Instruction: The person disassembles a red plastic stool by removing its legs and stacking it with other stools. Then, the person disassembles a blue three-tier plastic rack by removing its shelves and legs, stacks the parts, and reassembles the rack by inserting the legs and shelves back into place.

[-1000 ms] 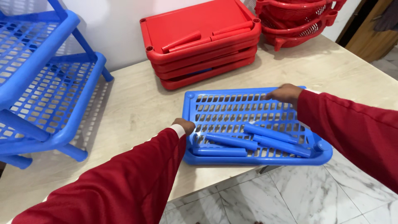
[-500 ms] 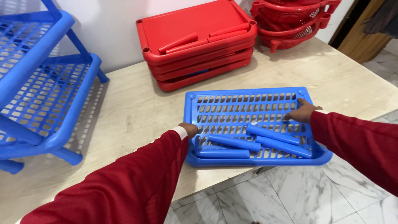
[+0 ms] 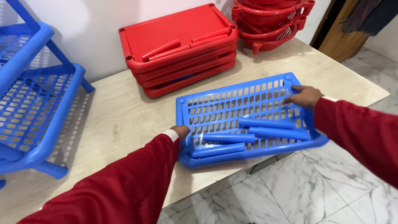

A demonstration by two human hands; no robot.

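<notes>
A blue perforated plastic tray [image 3: 232,101] lies on the beige table, its near edge hanging over the table's front. Several blue plastic tubes [image 3: 273,123] rest inside it toward the near side. My left hand [image 3: 180,132] grips the tray's left rim. My right hand [image 3: 304,96] lies on the tray's right part, fingers on the slotted floor near the far right corner. Both sleeves are red.
A stack of red trays [image 3: 178,47] with red tubes on top stands at the back by the wall. Red baskets [image 3: 269,23] are piled at the back right. A blue shelf rack [image 3: 37,103] stands at the left. The table edge [image 3: 215,178] drops to a marble floor.
My right hand moved from the tray's far edge down onto its right side. The tray has shifted slightly, its near edge now over the table's front. My left hand stays on the left rim.
</notes>
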